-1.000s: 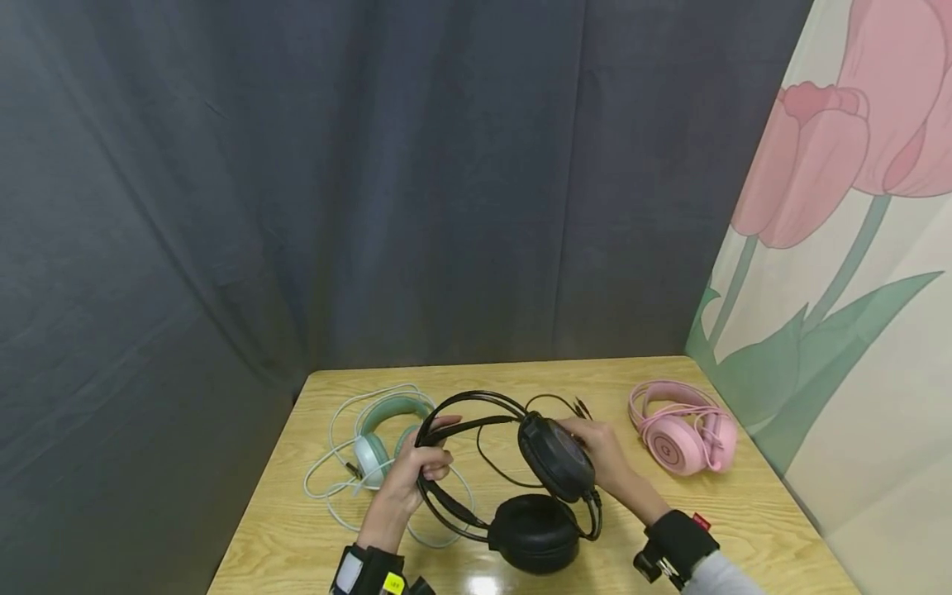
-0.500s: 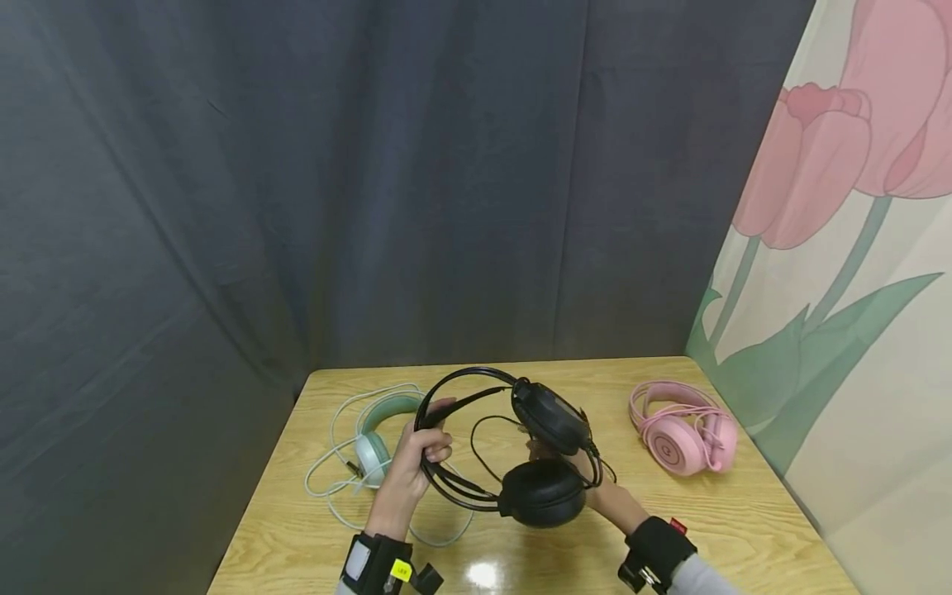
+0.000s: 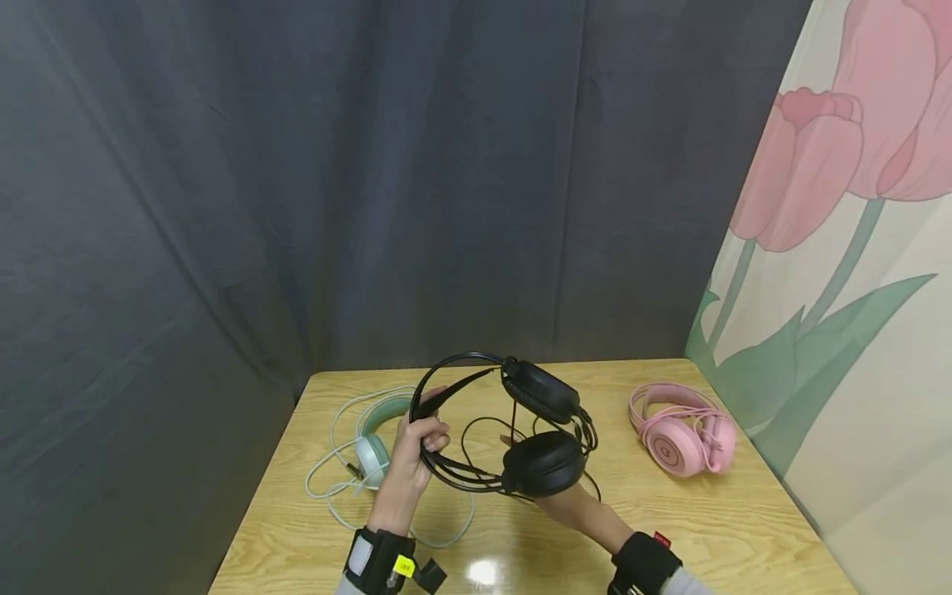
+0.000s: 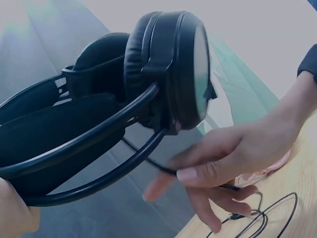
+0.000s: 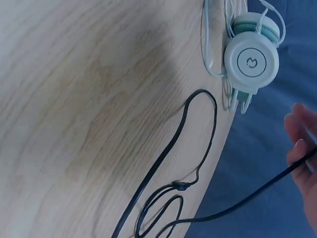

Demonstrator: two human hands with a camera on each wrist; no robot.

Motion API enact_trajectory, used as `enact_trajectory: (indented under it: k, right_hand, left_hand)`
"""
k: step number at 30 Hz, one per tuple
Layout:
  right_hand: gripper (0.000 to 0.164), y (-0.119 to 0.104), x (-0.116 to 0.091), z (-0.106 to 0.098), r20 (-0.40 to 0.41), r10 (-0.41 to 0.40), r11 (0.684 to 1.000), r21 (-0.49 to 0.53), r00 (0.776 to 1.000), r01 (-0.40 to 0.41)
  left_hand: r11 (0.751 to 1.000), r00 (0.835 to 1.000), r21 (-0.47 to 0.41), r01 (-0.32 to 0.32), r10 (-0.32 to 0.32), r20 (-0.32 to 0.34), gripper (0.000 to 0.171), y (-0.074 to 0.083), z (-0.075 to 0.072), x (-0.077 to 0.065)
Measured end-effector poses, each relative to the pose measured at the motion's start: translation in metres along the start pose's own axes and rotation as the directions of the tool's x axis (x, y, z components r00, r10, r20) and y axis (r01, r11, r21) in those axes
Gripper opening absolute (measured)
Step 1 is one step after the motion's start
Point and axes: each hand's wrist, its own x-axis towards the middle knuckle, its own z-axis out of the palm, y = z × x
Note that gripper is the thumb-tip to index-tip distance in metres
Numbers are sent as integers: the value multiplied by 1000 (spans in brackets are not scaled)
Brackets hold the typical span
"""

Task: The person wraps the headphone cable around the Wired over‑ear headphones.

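Observation:
Black over-ear headphones (image 3: 544, 464) are held above the table, ear cups toward the right. My left hand (image 3: 416, 446) grips their headband, its fingers wrapped round the band. Below the lower ear cup is my right hand (image 3: 568, 506), partly hidden by that cup in the head view. The left wrist view shows the right hand (image 4: 247, 153) with the thin black cable (image 4: 166, 170) running between thumb and fingers, the fingers only loosely bent. Slack loops of this cable (image 5: 158, 161) lie on the wood in the right wrist view.
Mint-and-white headphones (image 3: 372, 457) with a loose white cable lie left on the wooden table (image 3: 706, 529), partly behind the left hand. Pink headphones (image 3: 675, 446), wrapped in their cord, lie at the right. A dark curtain (image 3: 446, 182) hangs behind the table.
My right hand has come off the ear cup and moved left and down to the cable beneath. The black headphones have shifted up slightly in view, still in my left hand.

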Motion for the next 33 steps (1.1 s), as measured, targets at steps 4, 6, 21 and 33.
enact_trajectory:
  k: [4,6,21,33]
  right_hand:
    - [55,-3,-6,12,12,70,993,-98,997,-69]
    - [52,-7,-6,15,21,92,986,-140,996,-88]
    - [6,-31,9,0,11,54,950,-308,998,-48]
    - [14,-33,5,-10,75,100,944,-322,992,-71]
  left_hand:
    - [999,997,-40,-27,24,-68,57,0,3,0]
    - [998,995,-55,-39,33,-97,57,0,4,1]
    - [988,949,98,-121,144,-281,56,-8,-4,3]
    - [963,908,244,-112,199,-368,50,-9,-13,3]
